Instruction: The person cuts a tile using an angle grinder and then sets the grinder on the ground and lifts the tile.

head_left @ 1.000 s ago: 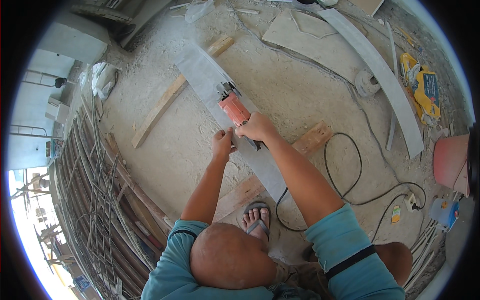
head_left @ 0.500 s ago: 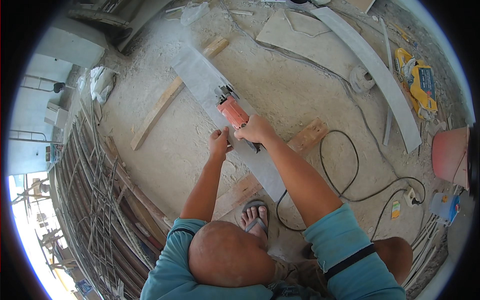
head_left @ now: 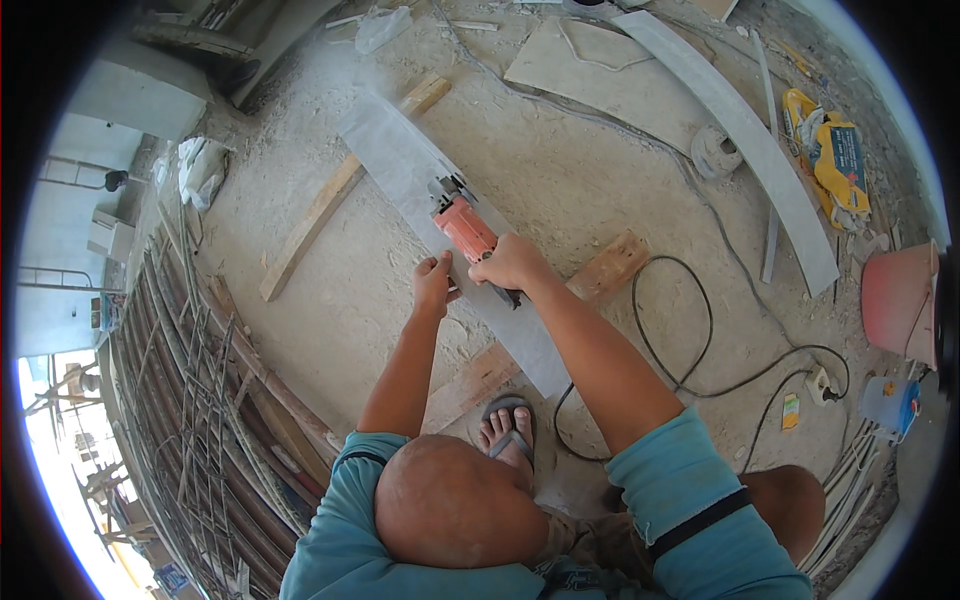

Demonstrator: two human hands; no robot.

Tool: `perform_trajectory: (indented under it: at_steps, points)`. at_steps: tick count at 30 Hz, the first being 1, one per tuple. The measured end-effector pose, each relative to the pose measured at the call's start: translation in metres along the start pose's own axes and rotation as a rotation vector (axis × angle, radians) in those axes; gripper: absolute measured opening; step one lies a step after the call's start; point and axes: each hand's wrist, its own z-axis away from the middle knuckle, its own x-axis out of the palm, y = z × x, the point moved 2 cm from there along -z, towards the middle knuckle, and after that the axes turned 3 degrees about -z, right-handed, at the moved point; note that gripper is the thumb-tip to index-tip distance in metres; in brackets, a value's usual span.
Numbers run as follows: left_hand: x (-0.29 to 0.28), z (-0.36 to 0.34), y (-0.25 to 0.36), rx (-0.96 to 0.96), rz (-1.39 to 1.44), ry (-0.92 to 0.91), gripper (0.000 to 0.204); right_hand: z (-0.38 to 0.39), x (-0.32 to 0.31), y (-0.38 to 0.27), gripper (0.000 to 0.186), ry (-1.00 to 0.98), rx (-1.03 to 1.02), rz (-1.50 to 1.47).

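A long grey stone slab (head_left: 392, 153) lies slantwise, raised on two wooden beams. On top of it rests an orange-red handheld stone cutter (head_left: 466, 230), its metal guard and blade end pointing away from me. My right hand (head_left: 513, 264) is wrapped round the cutter's rear body. Just left of it, my left hand (head_left: 434, 284) grips the slab's left edge, fingers curled, with the thumb uppermost. Pale dust hangs over the slab's far end. The blade itself is mostly hidden by the guard.
The far wooden beam (head_left: 315, 226) and near beam (head_left: 475, 381) cross the dusty floor. A black cord (head_left: 709, 320) loops at right, near a red bucket (head_left: 898, 303), yellow bag (head_left: 832, 160) and another long slab (head_left: 745, 130). Pipes and rods (head_left: 190, 370) lie left. My sandalled foot (head_left: 508, 433) is close.
The surroundings have shifted slightly in the view. Both hands keep their grips, and the cutter stays at nearly the same place on the slab.
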Motion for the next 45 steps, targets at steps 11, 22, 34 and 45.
perform_trajectory:
  at_steps: [11,22,34,45]
  points:
    - [0.0,-0.001,0.0,-0.007,0.022,-0.017,0.029,0.01,0.001,0.008,0.042,0.006,0.013,-0.032]
    - [-0.001,0.0,0.002,-0.015,0.03,0.013,0.029,0.022,-0.001,0.01,0.045,0.011,0.026,-0.014]
    - [0.013,0.016,-0.026,-0.028,-0.134,0.074,0.035,0.032,-0.004,0.014,0.049,-0.047,0.078,0.001]
    - [0.013,0.028,-0.02,-0.073,-0.041,-0.009,0.033,0.038,-0.003,0.018,0.051,-0.024,0.068,0.025]
